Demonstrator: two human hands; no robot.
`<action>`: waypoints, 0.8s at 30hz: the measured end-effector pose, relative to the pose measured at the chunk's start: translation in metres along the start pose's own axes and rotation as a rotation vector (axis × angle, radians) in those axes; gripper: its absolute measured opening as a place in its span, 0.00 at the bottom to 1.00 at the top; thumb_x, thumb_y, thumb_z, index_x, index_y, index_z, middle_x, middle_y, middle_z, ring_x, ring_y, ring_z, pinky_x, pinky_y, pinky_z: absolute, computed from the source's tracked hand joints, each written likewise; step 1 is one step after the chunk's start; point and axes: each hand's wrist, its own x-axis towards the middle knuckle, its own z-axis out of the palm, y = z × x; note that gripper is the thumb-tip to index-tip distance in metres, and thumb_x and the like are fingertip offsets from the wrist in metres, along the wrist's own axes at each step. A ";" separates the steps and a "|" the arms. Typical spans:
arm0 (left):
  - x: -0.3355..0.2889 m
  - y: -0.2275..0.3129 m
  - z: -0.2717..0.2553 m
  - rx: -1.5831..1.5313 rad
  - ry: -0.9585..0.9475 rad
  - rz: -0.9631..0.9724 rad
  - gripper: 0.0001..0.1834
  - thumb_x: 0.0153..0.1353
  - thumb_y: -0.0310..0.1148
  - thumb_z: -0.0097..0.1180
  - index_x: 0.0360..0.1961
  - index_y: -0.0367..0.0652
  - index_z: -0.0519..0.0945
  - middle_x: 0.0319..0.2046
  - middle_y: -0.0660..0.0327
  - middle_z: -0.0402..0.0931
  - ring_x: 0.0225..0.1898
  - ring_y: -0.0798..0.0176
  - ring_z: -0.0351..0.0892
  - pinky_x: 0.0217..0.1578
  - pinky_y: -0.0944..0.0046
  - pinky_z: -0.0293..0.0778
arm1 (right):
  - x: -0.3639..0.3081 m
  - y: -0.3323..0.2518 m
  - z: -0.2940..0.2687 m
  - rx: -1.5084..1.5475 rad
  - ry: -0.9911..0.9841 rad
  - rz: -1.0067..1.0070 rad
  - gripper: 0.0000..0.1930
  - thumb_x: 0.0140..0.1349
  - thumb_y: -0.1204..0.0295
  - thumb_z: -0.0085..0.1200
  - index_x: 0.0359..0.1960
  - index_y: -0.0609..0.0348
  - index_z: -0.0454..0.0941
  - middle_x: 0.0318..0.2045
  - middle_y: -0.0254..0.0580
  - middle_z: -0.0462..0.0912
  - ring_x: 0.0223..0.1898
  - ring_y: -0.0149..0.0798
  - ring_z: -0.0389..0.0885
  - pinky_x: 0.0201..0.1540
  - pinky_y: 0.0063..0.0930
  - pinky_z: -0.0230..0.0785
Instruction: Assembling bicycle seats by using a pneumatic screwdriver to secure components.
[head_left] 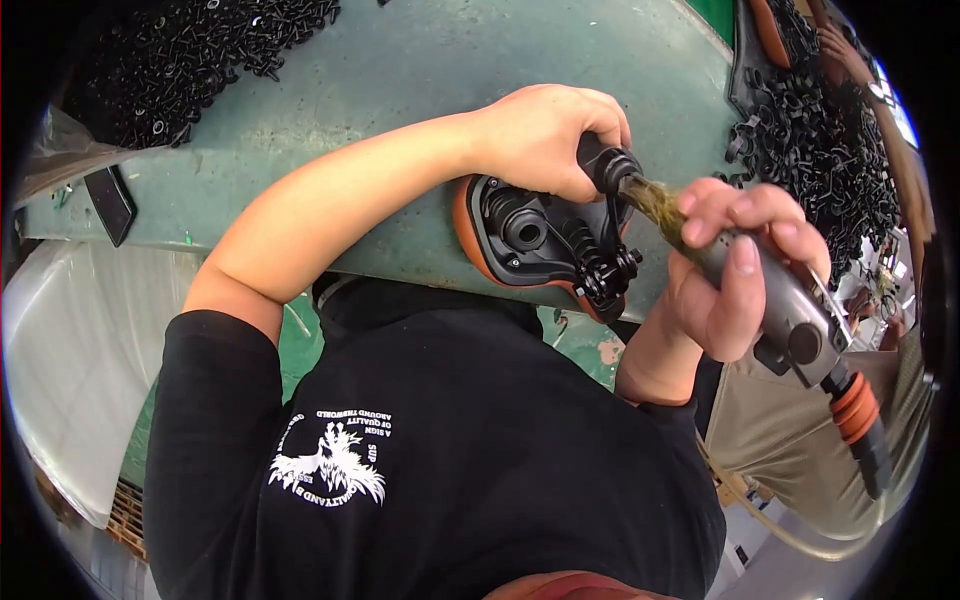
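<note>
A bicycle saddle lies upside down at the table's near edge, showing its black underside and orange-brown rim. Black coil springs and a round black piece sit on it. My left hand reaches across from the left, its fingers closed around a dark cylindrical part at the saddle's far right. In my right hand is a grey power driver, wrapped in yellowish tape toward its tip. That tip meets the dark part beside my left fingers; the exact contact is hidden.
Piles of small black fasteners lie at the far left of the green table. Black clamp-like parts are heaped at the right, near another person's arm. A dark phone-like slab rests left; a clear hose hangs lower right.
</note>
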 end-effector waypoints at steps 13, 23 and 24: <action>0.003 0.000 0.008 0.044 -0.006 0.044 0.17 0.45 0.27 0.74 0.35 0.38 0.80 0.50 0.57 0.83 0.51 0.54 0.83 0.52 0.57 0.79 | -0.004 0.018 -0.010 0.095 -0.007 -0.122 0.21 0.68 0.80 0.57 0.59 0.53 0.66 0.44 0.53 0.78 0.28 0.40 0.78 0.38 0.47 0.79; 0.004 0.007 0.004 0.166 -0.007 -0.005 0.19 0.44 0.30 0.74 0.37 0.37 0.82 0.50 0.56 0.83 0.52 0.51 0.84 0.54 0.56 0.79 | 0.010 0.028 0.005 0.030 -0.006 0.007 0.17 0.62 0.88 0.52 0.52 0.65 0.69 0.44 0.57 0.85 0.30 0.30 0.83 0.34 0.27 0.80; 0.007 0.008 0.003 0.116 -0.003 -0.033 0.19 0.44 0.29 0.73 0.39 0.37 0.82 0.49 0.56 0.83 0.51 0.51 0.84 0.55 0.57 0.79 | 0.013 0.027 0.002 0.034 -0.017 0.011 0.17 0.62 0.88 0.52 0.53 0.65 0.69 0.46 0.58 0.85 0.31 0.30 0.83 0.35 0.26 0.80</action>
